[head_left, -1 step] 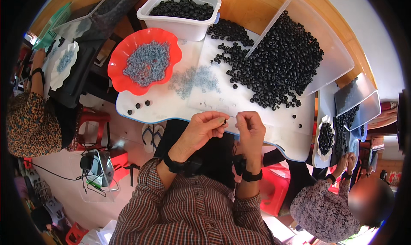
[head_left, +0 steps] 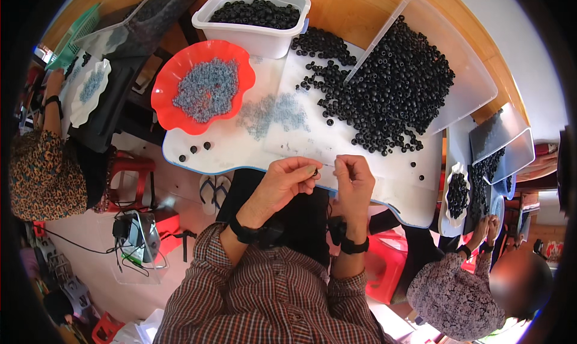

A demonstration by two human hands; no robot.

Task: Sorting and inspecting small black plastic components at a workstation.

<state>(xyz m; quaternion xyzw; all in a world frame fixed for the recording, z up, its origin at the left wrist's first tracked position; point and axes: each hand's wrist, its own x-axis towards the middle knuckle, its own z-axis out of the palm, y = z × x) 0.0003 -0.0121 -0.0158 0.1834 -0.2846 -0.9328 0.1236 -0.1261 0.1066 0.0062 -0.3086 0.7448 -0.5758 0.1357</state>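
My left hand hovers over the near edge of the white table, its fingertips pinched on a small black bead. Right beside it, my right hand has thumb and forefinger pressed together on what looks like a thin strand that runs toward the bead. The two hands are almost touching. A big heap of black beads spills from a clear tray onto the table just beyond them.
A red wavy bowl of grey-blue bits sits at the table's left, with a white tub of black beads behind it. Three loose beads lie near the left edge. Other people work at the left and lower right.
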